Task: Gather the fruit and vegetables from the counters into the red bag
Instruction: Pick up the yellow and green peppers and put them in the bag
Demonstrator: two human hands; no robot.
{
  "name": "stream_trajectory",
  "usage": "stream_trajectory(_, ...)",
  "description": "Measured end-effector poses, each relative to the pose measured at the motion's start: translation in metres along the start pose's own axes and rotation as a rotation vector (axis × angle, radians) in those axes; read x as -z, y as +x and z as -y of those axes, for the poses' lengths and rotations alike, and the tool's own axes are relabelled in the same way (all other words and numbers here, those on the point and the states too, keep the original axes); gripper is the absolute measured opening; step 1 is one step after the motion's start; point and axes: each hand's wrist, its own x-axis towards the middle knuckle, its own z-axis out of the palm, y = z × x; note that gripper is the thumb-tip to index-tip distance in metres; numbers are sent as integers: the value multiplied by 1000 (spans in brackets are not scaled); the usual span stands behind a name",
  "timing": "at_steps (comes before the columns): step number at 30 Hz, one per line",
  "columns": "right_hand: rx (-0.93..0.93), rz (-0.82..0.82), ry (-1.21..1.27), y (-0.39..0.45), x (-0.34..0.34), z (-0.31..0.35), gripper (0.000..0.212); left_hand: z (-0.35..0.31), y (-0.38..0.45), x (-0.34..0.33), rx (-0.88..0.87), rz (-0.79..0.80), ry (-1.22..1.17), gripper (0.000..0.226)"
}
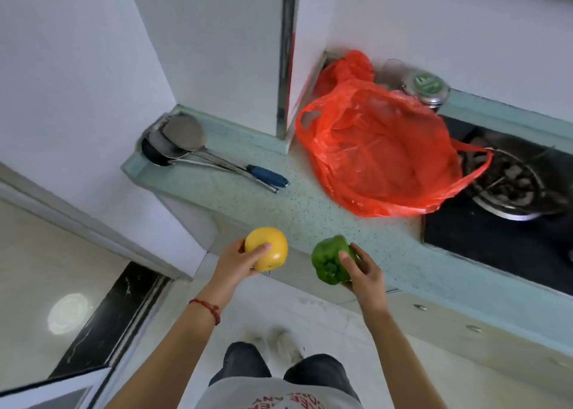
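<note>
My left hand [237, 264] grips a round yellow fruit [268, 246], held in the air just off the front edge of the counter. My right hand [361, 272] grips a green bell pepper [328, 261], also in the air at the counter's edge. The red plastic bag [381, 151] lies crumpled and open on the pale green speckled counter [297, 210], beyond both hands, with one handle draped over the stove. I cannot see anything inside the bag.
Metal ladles and a strainer with a blue handle [198, 151] lie at the counter's left end. A black gas stove with a burner [511, 185] sits right of the bag. A steel kettle [426, 87] stands behind the bag. White walls enclose the corner.
</note>
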Motion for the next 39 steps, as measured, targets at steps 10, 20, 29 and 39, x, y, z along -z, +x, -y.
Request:
stream_trajectory(10,35,-225,137,-10,37,7,51,-25,23,-52,-38,250,129,29)
stream_trajectory(20,94,-263,143,43,61,41,48,-61,61,-104,-94,287,107,27)
stream_trajectory(29,119,-207,156,127,94,96,52,-109,103,-169,-127,273,55,24)
stream_trajectory(39,83,-263,50,217,100,136,56,-158,166,-232,-113,235,87,28)
